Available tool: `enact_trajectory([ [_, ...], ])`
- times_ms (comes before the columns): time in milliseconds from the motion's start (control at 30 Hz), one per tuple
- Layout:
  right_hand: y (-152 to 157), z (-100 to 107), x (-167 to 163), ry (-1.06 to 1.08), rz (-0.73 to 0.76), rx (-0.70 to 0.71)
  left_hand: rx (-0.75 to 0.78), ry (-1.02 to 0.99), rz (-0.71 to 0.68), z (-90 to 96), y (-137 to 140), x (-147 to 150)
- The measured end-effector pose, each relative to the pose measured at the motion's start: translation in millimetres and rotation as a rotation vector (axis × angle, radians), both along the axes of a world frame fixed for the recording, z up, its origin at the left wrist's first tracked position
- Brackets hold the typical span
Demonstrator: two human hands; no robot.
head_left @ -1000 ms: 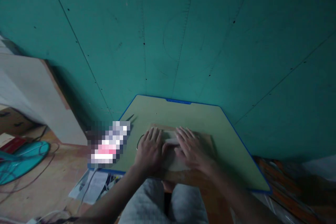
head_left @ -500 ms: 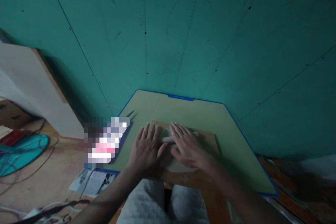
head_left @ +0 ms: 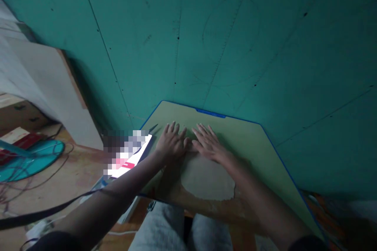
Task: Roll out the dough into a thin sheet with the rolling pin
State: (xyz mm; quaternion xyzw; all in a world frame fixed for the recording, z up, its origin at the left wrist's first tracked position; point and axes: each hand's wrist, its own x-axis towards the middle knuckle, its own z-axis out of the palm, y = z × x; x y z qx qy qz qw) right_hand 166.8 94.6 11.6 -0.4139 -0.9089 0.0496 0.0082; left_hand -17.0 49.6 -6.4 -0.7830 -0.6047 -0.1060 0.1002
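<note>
A flat, pale sheet of dough or clay [head_left: 207, 178], rounded with a ragged near edge, lies on a brown wooden board [head_left: 171, 180]. At the far end of the sheet, my left hand [head_left: 172, 143] is palm down with its fingers stretched forward. My right hand [head_left: 208, 143] lies beside it, fingers spread and thumb pointing toward the left one. Between the two hands shows a small part of a pale rod [head_left: 191, 148], like a rolling pin; the palms cover the rest of it. Neither hand has its fingers wrapped around anything.
The board sits on a blue-edged table [head_left: 250, 135] against a green wall [head_left: 220, 47]. At the table's left are a bright screen or package [head_left: 129, 160], partly blurred out, and a dark pointed blade [head_left: 153, 128]. Cables and a teal round base [head_left: 50, 157] are on the floor.
Both hands have moved forward, away from my body, to the far end of the sheet. More of the sheet shows now, and the rod is mostly covered. The view has shifted left.
</note>
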Motion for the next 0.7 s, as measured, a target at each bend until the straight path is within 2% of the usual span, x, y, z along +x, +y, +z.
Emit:
enact_trajectory([
  [100,-26,-4,4,0.035,-0.043,0.083,0.002,-0.045,-0.030,2.6,-19,4],
  [233,-75,-10,21,0.069,-0.038,0.176,0.024,-0.142,-0.146,3.0,-55,12],
  [367,-108,-13,44,0.075,-0.106,0.219,0.053,-0.174,-0.148,-0.7,-77,26],
  [533,-112,-15,57,0.062,-0.126,0.249,0.027,-0.135,-0.082,-1.4,-69,48],
  [700,-84,-13,52,0.074,-0.097,0.233,-0.006,-0.084,-0.011,1.6,-37,55],
])
